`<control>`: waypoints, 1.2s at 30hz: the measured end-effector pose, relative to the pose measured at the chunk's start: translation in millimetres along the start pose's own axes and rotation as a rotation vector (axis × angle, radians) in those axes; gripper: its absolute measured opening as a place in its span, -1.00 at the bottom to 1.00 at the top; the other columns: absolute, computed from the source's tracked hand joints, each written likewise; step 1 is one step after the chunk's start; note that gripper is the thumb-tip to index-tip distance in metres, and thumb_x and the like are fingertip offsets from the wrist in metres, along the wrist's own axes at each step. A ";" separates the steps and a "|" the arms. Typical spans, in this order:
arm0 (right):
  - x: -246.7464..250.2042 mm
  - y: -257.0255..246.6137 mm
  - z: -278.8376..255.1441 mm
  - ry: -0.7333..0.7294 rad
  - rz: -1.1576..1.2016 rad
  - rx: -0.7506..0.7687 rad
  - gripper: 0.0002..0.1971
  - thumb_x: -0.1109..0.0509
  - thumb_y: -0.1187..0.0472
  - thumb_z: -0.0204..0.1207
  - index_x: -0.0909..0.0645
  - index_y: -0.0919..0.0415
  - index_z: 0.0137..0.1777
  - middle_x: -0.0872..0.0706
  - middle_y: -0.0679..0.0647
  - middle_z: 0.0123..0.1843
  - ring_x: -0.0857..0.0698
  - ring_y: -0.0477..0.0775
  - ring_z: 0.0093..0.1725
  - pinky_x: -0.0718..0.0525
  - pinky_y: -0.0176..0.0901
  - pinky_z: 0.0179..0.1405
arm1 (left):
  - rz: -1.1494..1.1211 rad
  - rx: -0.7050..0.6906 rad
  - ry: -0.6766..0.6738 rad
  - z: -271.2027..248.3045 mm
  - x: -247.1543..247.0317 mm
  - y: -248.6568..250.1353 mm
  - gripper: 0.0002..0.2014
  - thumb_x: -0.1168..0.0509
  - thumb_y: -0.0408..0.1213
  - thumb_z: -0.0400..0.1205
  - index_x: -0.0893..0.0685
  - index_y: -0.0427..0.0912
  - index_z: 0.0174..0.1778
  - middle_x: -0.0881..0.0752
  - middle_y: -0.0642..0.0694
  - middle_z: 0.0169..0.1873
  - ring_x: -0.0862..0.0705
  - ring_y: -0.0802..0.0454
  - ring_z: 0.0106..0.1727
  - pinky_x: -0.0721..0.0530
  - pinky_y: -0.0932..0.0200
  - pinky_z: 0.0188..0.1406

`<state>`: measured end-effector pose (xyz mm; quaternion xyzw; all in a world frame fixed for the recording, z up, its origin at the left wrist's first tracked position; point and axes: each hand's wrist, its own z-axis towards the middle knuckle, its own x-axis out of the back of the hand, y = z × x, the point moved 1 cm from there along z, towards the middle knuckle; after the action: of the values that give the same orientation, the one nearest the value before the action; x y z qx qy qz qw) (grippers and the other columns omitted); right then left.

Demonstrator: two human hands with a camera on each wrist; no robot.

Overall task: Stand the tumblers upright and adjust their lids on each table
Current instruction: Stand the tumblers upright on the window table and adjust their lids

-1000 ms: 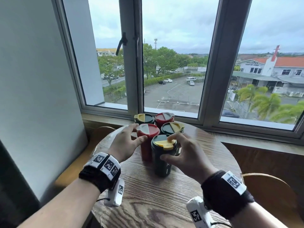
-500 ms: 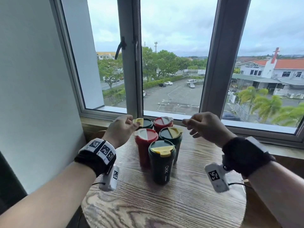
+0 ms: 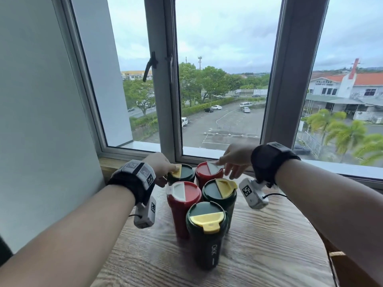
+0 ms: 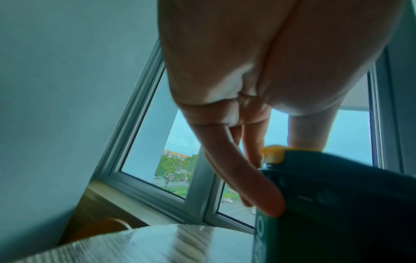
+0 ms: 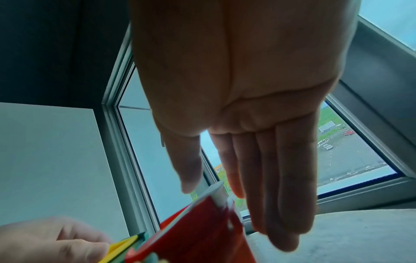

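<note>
A hard press from the left hand (image 3: pixel 160 165), fingers pinching the yellow flap of the back green tumbler (image 3: pixel 182 175), could tip it into its close-packed neighbours. The right hand (image 3: pixel 235 160), fingers nearly straight, touches the white flap of the back red tumbler (image 3: pixel 208 172). All five stand upright on the worktop (image 3: pixel 259 245).

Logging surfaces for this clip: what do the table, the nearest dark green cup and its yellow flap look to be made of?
Table: wood or wood-look laminate, with open streaky grain and a dull sheen.
Nearest dark green cup: smooth matte body with printed white letters; plastic or coated metal, cannot tell which.
Yellow flap: moulded plastic, by its uniform colour and soft gloss.
</note>
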<state>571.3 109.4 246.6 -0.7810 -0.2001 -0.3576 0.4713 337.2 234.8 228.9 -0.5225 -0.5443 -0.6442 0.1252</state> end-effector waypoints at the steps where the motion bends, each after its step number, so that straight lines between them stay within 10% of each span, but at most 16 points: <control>1: -0.7 1.1 2.5 -0.018 0.010 -0.007 -0.59 -0.46 0.06 0.69 -0.72 0.50 0.20 -0.90 0.32 -0.05 -0.88 0.25 -0.19 -0.90 0.08 -0.07 | 0.002 0.007 0.000 0.1 0.4 1.4 -0.65 -0.43 -0.11 0.68 -0.83 -0.41 0.00 -0.82 -0.24 -0.23 -0.84 -0.01 -0.44 -0.84 0.13 -0.43; 15: 0.5 7.9 17.1 0.072 0.093 -0.026 -0.79 -0.53 0.29 0.59 -0.73 0.50 0.01 -0.87 0.30 -0.33 -0.89 0.24 -0.32 -0.90 0.09 -0.18 | -0.211 0.008 -0.008 8.4 -9.6 -0.9 -0.71 -0.46 -0.24 0.65 -0.83 -0.47 0.00 -0.86 -0.40 -0.08 -0.84 -0.14 -0.34 -0.83 0.10 -0.46; 24: -3.3 13.4 15.6 0.107 0.041 0.026 -0.75 -0.56 0.17 0.57 -0.82 0.42 -0.02 -0.91 0.24 -0.25 -0.93 0.19 -0.21 -0.91 0.10 -0.05 | -0.178 -0.011 0.001 6.9 -9.4 -0.6 -0.72 -0.42 -0.21 0.66 -0.86 -0.40 -0.07 -0.85 -0.41 -0.07 -0.84 -0.20 -0.30 -0.87 -0.26 -0.07; 31: -6.2 12.3 6.7 0.064 0.061 0.030 -0.63 -0.46 0.13 0.69 -0.76 0.54 0.11 -0.89 0.32 -0.18 -0.85 0.15 -0.41 -0.89 -0.06 -0.33 | -0.105 0.033 0.056 2.0 -14.8 1.7 -0.65 -0.40 -0.08 0.68 -0.82 -0.36 -0.09 -0.86 -0.23 -0.20 -0.82 -0.04 -0.44 -0.78 0.15 -0.50; 36: -5.0 10.0 -3.6 0.053 0.005 0.051 -0.52 -0.41 -0.03 0.70 -0.72 0.47 0.23 -0.86 0.34 0.04 -0.85 0.24 -0.13 -0.89 0.02 -0.16 | -0.020 0.046 0.074 -5.3 -12.4 4.0 -0.49 -0.33 0.15 0.66 -0.79 -0.33 0.01 -0.84 -0.21 -0.15 -0.86 -0.12 -0.23 -0.83 0.05 -0.45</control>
<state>573.1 101.6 238.0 -0.7595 -0.1948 -0.3718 0.4970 342.5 223.8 221.9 -0.4896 -0.5593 -0.6517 0.1506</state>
